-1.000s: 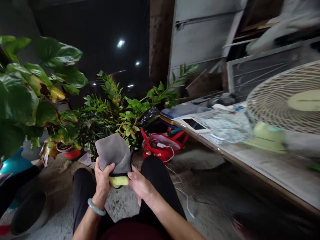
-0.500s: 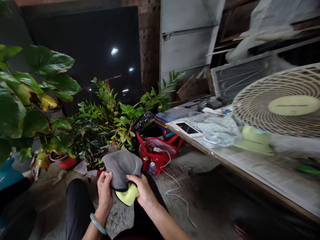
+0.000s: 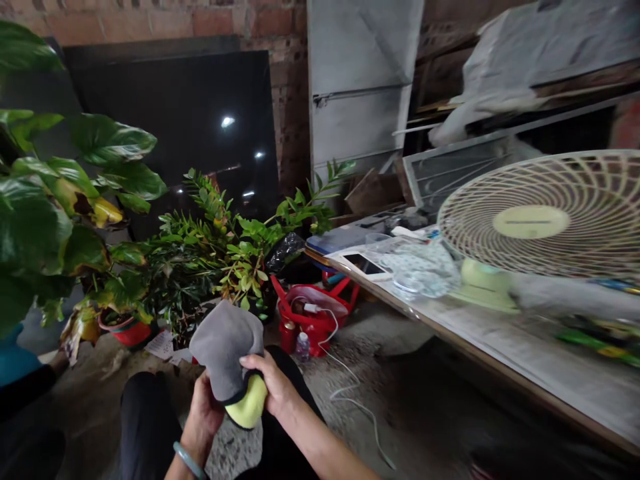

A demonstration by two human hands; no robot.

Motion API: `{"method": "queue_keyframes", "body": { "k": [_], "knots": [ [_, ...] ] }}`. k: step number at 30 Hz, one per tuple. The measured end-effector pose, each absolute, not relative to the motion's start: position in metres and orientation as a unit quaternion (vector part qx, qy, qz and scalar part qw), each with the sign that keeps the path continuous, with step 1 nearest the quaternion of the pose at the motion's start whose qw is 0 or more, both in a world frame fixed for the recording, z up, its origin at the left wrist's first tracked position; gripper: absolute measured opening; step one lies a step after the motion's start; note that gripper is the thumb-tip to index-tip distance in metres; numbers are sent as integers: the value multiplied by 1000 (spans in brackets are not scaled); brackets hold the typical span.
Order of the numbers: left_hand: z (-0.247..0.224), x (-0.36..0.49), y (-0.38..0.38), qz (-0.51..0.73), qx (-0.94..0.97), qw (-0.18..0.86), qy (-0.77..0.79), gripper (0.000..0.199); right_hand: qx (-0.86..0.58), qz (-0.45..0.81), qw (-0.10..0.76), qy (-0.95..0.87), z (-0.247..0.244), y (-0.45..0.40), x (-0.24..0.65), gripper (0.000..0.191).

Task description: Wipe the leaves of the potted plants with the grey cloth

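Observation:
A grey cloth (image 3: 227, 343) with a yellow-green underside and black edging is held bunched above my knees. My right hand (image 3: 274, 383) is closed on its right side, thumb on the grey face near the folded yellow-green corner. On the lower left, my left hand (image 3: 204, 408) grips the cloth from behind, its fingertips hidden by the fabric. A pale green bangle (image 3: 189, 460) circles my left wrist.
Ahead stands a red basket (image 3: 313, 327) with a white cable and a small bottle (image 3: 303, 347). To the right is a table (image 3: 465, 333) carrying a phone (image 3: 365, 264) and a fan (image 3: 530, 220). Potted plants (image 3: 210, 260) fill the left. Another person's arm (image 3: 37, 380) shows at far left.
The cloth has shifted slightly left and is turned, its grey side now standing higher. My left hand has slipped further behind it. The view has tilted up and moved right.

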State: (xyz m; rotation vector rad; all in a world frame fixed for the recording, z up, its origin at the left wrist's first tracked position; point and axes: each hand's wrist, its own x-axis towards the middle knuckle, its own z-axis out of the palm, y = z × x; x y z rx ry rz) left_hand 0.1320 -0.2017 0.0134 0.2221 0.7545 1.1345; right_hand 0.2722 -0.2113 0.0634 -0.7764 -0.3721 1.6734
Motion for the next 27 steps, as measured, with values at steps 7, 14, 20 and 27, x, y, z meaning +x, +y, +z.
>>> {"method": "queue_keyframes", "body": {
  "k": [7, 14, 20, 27],
  "knots": [
    [24, 139, -212, 569, 75, 762, 299, 27, -398, 707, 557, -177, 36, -204, 282, 28],
    [15, 139, -226, 516, 111, 807, 265, 50, -379, 720, 514, -271, 53, -213, 282, 31],
    [6, 144, -233, 539, 102, 799, 246, 50, -431, 689, 493, -311, 39, -216, 296, 30],
    [-4, 145, -232, 563, 73, 775, 277, 42, -548, 574, 489, -361, 7, -214, 310, 33]
  ]
}}
